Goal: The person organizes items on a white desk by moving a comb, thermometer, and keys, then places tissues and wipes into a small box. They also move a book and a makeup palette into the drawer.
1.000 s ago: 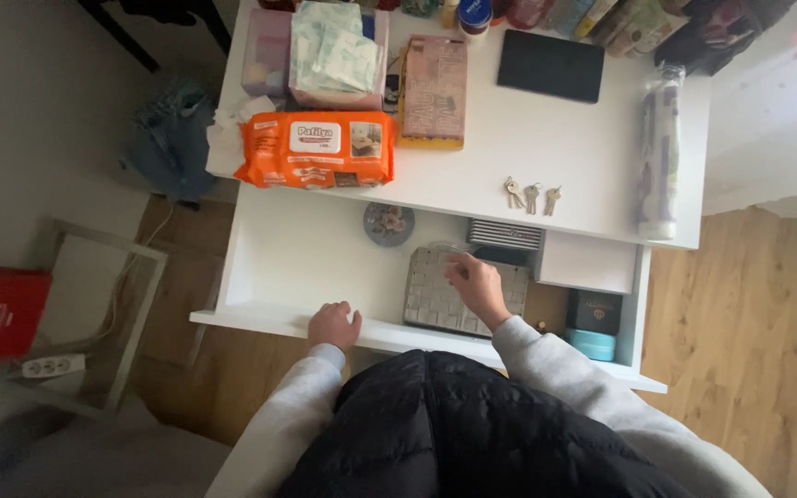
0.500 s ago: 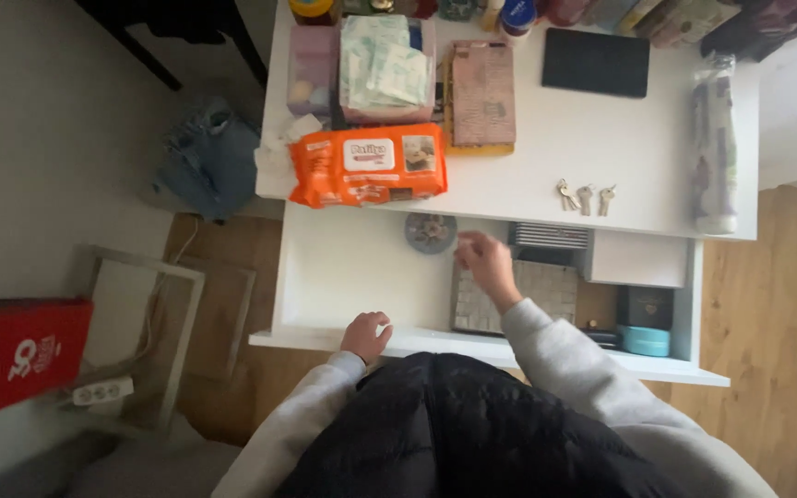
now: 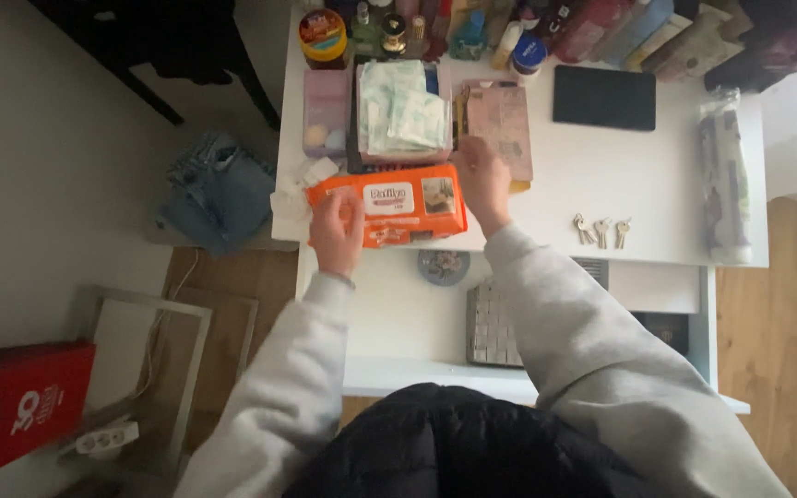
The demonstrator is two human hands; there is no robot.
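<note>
Left hand, right hand gripping orange wipes pack at desk edge

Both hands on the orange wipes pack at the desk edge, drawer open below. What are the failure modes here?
1. The orange wipes pack sits at the desk edge; if the left hand or right hand slips, it may drop into the open drawer.
2. The right hand may nudge the pink notebook beside it.

Both hands have left the open drawer and moved up to the desk top. The left hand, previously on the drawer's front edge, now grips the left end of the orange wipes pack. The right hand, previously on the grey pad inside the drawer, now holds the pack's right end.
</note>
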